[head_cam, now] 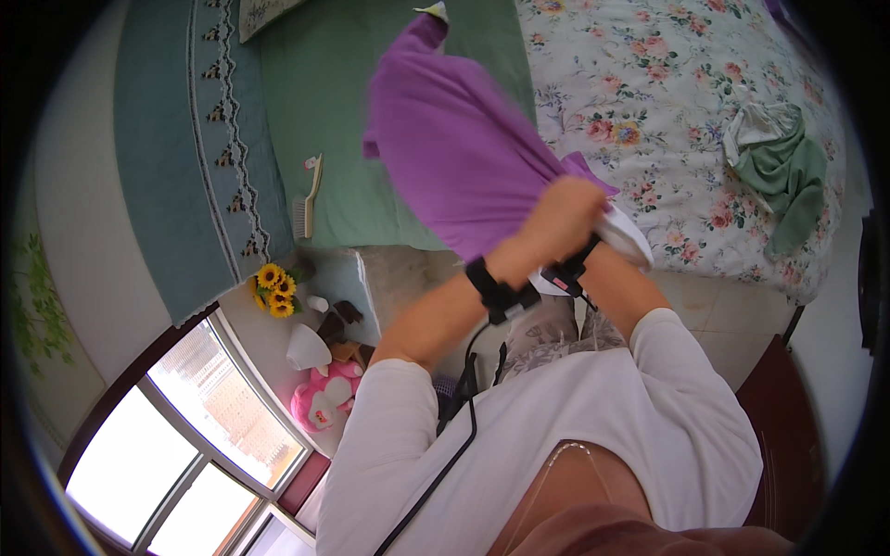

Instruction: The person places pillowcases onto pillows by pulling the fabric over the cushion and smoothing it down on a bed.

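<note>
A purple garment stretches from my hands up over the green bedding, with a narrow sleeve-like end at the top. My left hand, blurred by motion, is closed on its gathered lower right part. White cloth hangs beside that hand, partly over my right forearm. The forearms cross near the wrists, which both wear black straps. My right hand is hidden behind the left hand, left forearm and cloth, so its grip cannot be seen.
On the green sheet lies a bristle brush. A crumpled green-and-white cloth rests on the floral quilt. Sunflowers, a white lampshade-like object and a pink plush toy stand by the window at left.
</note>
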A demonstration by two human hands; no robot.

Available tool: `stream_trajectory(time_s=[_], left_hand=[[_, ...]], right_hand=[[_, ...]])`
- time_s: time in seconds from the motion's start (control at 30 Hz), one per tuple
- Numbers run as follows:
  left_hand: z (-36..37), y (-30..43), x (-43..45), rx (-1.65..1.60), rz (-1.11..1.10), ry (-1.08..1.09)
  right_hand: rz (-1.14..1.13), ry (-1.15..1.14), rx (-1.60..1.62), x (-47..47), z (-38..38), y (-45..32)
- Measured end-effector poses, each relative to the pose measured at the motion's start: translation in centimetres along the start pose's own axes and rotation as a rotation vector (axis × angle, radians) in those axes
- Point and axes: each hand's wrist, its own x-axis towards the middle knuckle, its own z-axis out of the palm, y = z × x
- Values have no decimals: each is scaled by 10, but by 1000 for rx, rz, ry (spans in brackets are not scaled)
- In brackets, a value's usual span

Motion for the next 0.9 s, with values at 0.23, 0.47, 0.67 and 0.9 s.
stream_trajectory(time_s=[0.23, 0.47, 0.67, 0.9], left_hand=[[-9, -17, -5, -30, 87, -37], [10, -32, -73, 96, -89, 313], [49, -69, -104, 276, -303, 232], [30, -79, -123, 151, -367, 203]], right_hand=[[113, 31, 51, 9, -3, 20], [331, 110, 109, 1, -44, 79], [305, -46, 110, -12, -39, 64], [235, -614, 34, -24, -102, -47]])
